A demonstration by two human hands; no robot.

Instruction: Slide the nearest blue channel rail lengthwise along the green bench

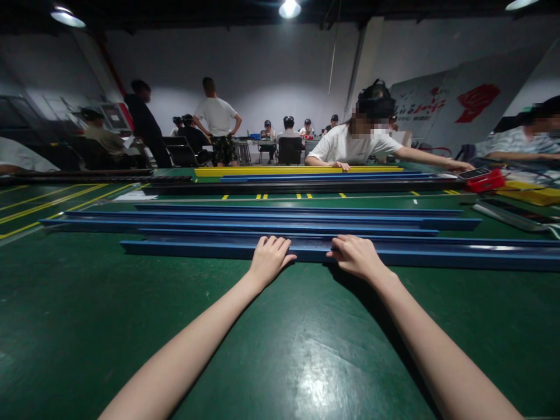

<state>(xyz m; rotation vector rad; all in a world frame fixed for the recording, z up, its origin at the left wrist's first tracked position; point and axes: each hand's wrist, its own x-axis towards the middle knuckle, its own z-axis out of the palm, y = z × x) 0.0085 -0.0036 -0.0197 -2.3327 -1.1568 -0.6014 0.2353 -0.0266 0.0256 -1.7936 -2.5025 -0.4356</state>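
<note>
A long blue channel rail (201, 249) lies crosswise on the green table, nearest to me, running out of view on the right. My left hand (270, 256) grips its near wall, with fingers over the top and the thumb along the front. A short way to the right, my right hand (353, 254) is closed on the same wall, its fingers curled into the channel. Their fingertips are partly hidden inside. Just behind this rail lie several similar blue rails (455, 223), roughly parallel and unevenly offset at their ends.
Beyond a seam in the green table (144, 315) lie a black rail (306, 186) and a yellow rail (262, 171). Across from me a co-worker (350, 146) leans over them, one arm reaching toward a red device (485, 179). Other people sit and stand farther back.
</note>
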